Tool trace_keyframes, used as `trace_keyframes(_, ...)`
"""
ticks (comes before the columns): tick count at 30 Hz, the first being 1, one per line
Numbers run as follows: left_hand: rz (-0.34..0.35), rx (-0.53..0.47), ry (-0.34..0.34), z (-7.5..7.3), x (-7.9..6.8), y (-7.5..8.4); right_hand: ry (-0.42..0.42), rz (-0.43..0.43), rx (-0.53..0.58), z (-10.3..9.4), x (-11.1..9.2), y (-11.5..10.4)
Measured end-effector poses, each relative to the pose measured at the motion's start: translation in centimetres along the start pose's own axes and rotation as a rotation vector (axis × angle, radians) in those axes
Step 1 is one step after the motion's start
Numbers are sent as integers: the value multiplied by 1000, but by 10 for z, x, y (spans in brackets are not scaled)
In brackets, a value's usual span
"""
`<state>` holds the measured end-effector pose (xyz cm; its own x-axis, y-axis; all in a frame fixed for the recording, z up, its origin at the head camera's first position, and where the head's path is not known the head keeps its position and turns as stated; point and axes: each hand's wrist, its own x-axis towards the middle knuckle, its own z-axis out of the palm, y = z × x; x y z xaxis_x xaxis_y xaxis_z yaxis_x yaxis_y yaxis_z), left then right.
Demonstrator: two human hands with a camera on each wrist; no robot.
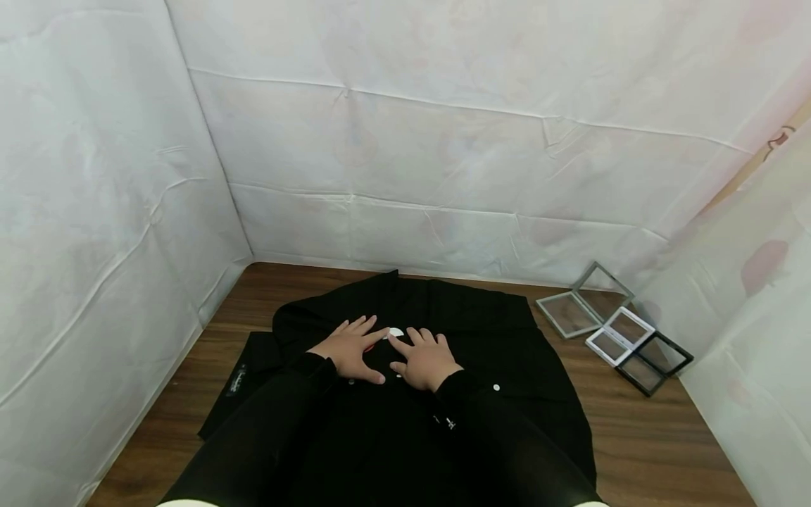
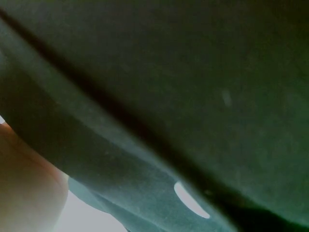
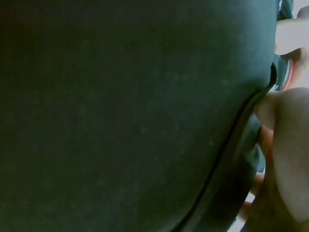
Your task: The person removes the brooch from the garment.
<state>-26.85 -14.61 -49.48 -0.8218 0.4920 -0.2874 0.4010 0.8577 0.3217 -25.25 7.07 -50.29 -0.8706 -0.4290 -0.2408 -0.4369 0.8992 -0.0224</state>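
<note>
A black garment with white buttons, like a shirt, lies spread on the wooden table. My left hand rests palm down near its middle, fingers spread. Beside it, my right hand also lies flat on the cloth with straight fingers. Between the fingertips shows a white and red patch, partly covered by the hands. Dark cloth fills most of both wrist views, with part of the left hand at one lower corner and the right hand along the other view's right edge.
To the right on the wooden table stand three unfolded mirrors or cases: grey, white and black. White sheeting encloses the back and both sides. Pale lettering marks the garment's left part.
</note>
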Motion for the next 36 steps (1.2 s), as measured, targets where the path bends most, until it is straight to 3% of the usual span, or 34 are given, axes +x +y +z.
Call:
trace_keyframes(8, -5, 9, -6, -1, -1, 2, 9, -3, -10, -2, -5, 1)
trace_keyframes(19, -5, 50, 10, 3, 0, -2, 57, -19, 13, 10, -9, 4)
trace_keyframes(31, 5, -18, 31, 6, 5, -6, 66, -59, 96, 10, -21, 6)
trace_keyframes(34, 3, -60, 69, -1, 6, -2, 72, -64, 116, 10, -21, 6)
trace_keyframes(36, -11, -79, 139, -6, 10, 0, 79, -70, 123, 13, -20, 7)
